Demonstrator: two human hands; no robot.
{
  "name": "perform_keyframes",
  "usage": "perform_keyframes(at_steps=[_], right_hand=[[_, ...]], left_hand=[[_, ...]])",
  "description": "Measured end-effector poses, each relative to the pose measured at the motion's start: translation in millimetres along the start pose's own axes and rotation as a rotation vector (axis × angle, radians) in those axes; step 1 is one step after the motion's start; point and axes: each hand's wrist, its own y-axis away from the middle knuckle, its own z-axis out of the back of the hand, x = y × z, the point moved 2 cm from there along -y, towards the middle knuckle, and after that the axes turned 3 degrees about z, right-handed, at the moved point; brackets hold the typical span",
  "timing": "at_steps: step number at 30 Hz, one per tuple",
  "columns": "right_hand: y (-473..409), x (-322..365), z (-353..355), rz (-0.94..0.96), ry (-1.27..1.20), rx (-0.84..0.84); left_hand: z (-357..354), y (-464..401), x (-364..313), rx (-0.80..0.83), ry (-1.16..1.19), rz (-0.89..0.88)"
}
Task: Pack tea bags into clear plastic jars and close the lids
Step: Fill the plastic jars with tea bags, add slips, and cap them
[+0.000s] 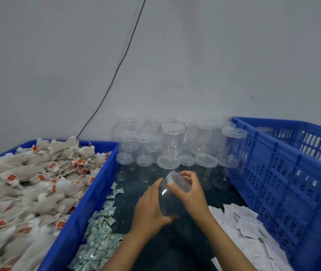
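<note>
Tea bags (pixel 28 184) fill the big blue tray (pixel 89 194) on the left, piled high with little red tags. On the right stands a big blue crate (pixel 285 173), and what is inside it is hidden by its wall. Between them, at the back of the dark bench (pixel 204 194), lots of clear jars (pixel 173 145) stand stacked with their lids on, and they all look empty. A pile of white paper slips (pixel 251 231) lies on the right and a pile of small green and white packets (pixel 101 229) lies beside the tray.

In the middle, the left hand (pixel 151 208) holds one clear jar (pixel 168 200) tilted above the bench, with its fingers curled round the jar's side. The right hand (pixel 191 190) has its fingers pinching the rim of the lid (pixel 178 181) on top. It looks like the lid is being taken off so the jar can be filled, but I cannot tell which way it turns.

No jar I can see has tea bags in it, so the packing looks like it is just starting. Everything is a bit blurry, so the words on the slips and packets cannot be read
</note>
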Motion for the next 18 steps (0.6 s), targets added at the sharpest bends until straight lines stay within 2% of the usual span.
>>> perform_keyframes(at_steps=[9, 15, 18], right_hand=[[-4, -22, -20, -0.052, -0.014, 0.072], [-10, -13, -12, 0.018, 0.017, 0.399], [-8, -15, -8, 0.04, -0.013, 0.479]], left_hand=[[-7, 0, 36, 0.092, 0.187, 0.179], [0, 1, 50, 0.343, 0.512, 0.202], [-2, 5, 50, 0.336, 0.581, 0.178]])
